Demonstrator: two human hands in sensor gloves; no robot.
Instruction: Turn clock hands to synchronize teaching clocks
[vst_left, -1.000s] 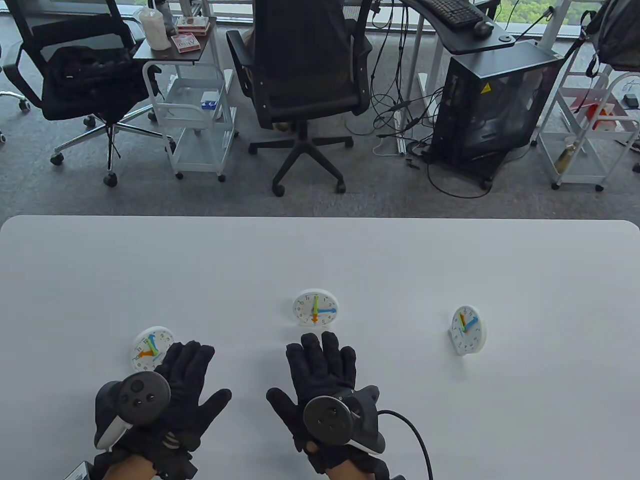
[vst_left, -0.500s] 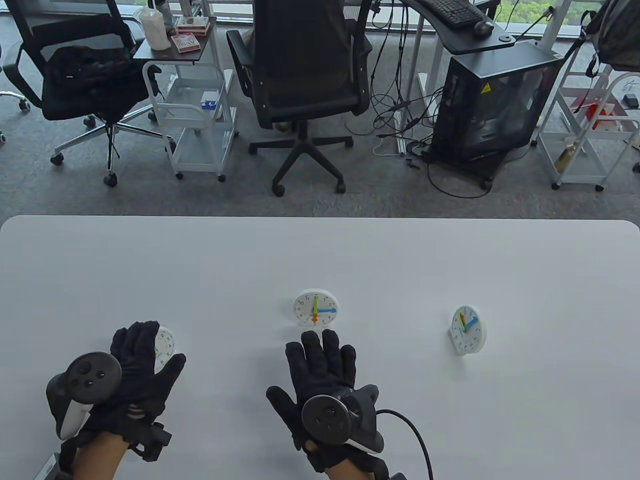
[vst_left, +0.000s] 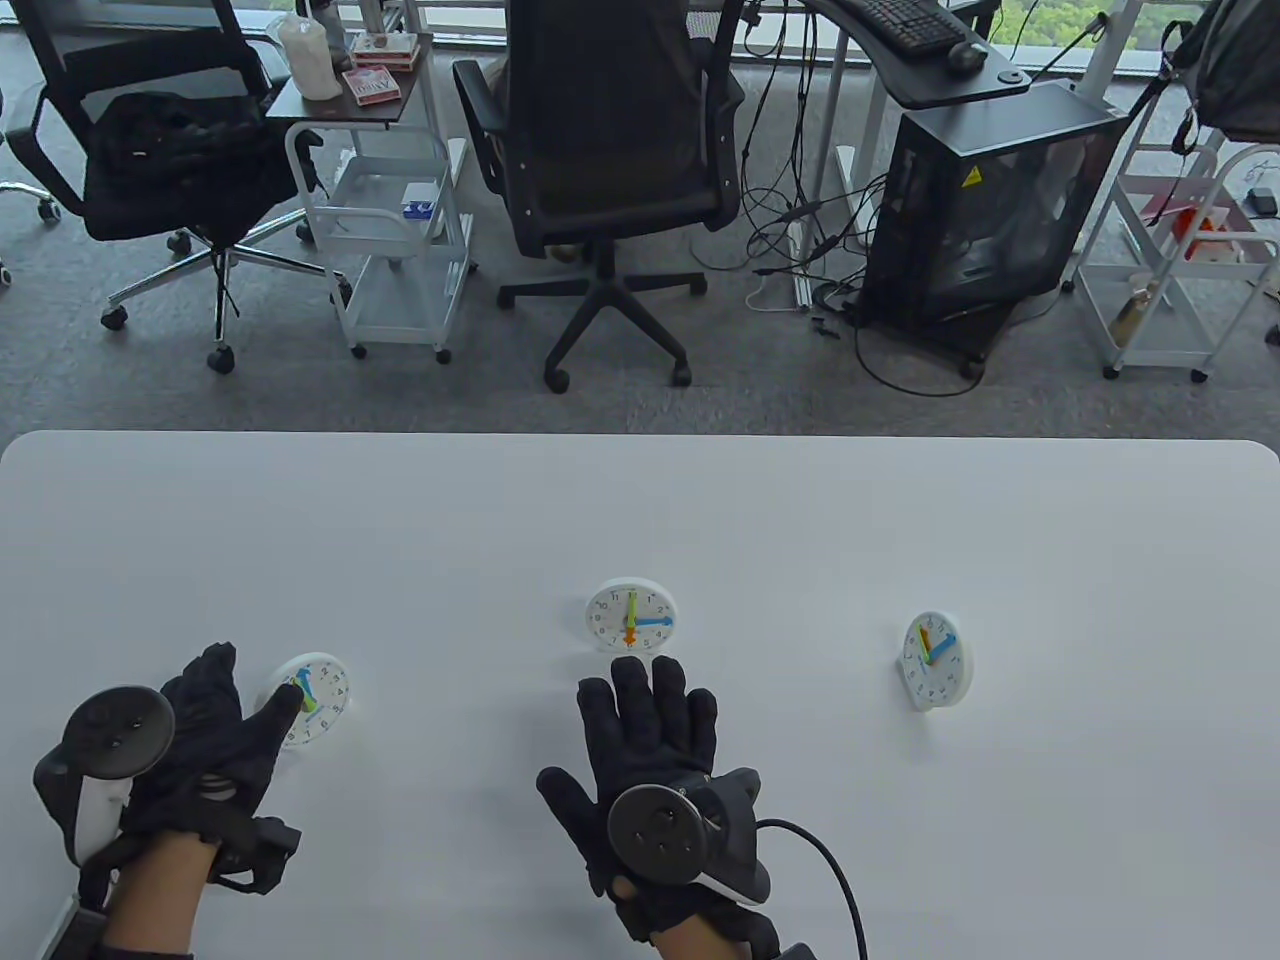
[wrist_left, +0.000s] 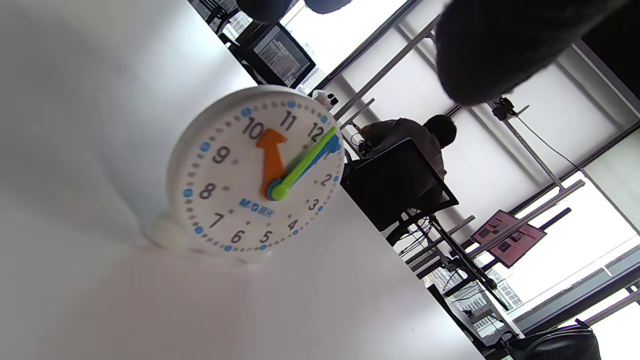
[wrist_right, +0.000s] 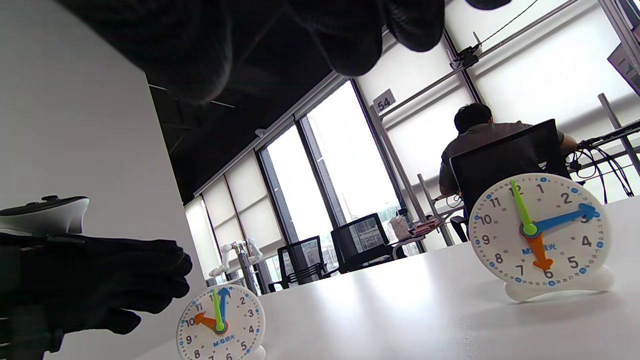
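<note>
Reaching in from the left, our left hand has its fingers loosely spread, nothing held; the thumb tip sits at the left clock's left rim, and from the table view we cannot tell if it touches. In the left wrist view a fingertip hangs above and right of the dial, apart from it.

Key relation: the left clock stands upright just right of those fingers, face toward us. Its orange hour hand points near 10; green and blue hands lie almost stacked, aimed near 12–1. Our guess: the next move is a pinch on one of those from the front.

Right hand lies flat on the table, fingers apart, empty, just short of the middle clock, which reads green 12, orange 6, blue 3, likely the reference. Right clock stands well apart, turned a bit sideways.

Left hand is clearly nearer the left clock. Nothing stands between fingers and dial; the risk is tipping the light stand while turning.
</note>
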